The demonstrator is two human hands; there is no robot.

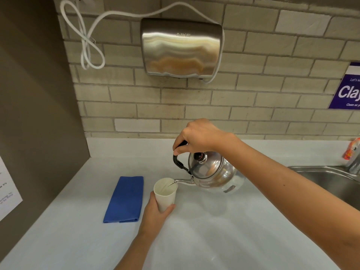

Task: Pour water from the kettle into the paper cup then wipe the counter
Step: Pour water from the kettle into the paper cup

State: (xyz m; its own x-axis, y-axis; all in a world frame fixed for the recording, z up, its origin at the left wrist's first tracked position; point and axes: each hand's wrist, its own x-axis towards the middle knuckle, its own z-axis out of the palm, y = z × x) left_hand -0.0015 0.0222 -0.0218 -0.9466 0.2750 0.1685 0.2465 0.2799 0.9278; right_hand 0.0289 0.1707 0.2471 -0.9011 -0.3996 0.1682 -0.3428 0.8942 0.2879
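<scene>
Kettle (211, 172) at frame centre tilts, its spout over the paper cup (165, 192); right hand (198, 136) grips its handle, left hand (157, 211) wraps the cup; blue cloth (124, 198) lies left on the counter (78, 240)

purple sign (348, 90) cropped, sink (319, 175) cut off

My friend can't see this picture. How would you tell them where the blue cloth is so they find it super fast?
Start at the big shiny hand dryer on the brick wall, then look down to the white counter below it. The blue cloth lies flat there, just left of the paper cup that the left hand holds. It is the only blue, folded thing on the counter.
</scene>
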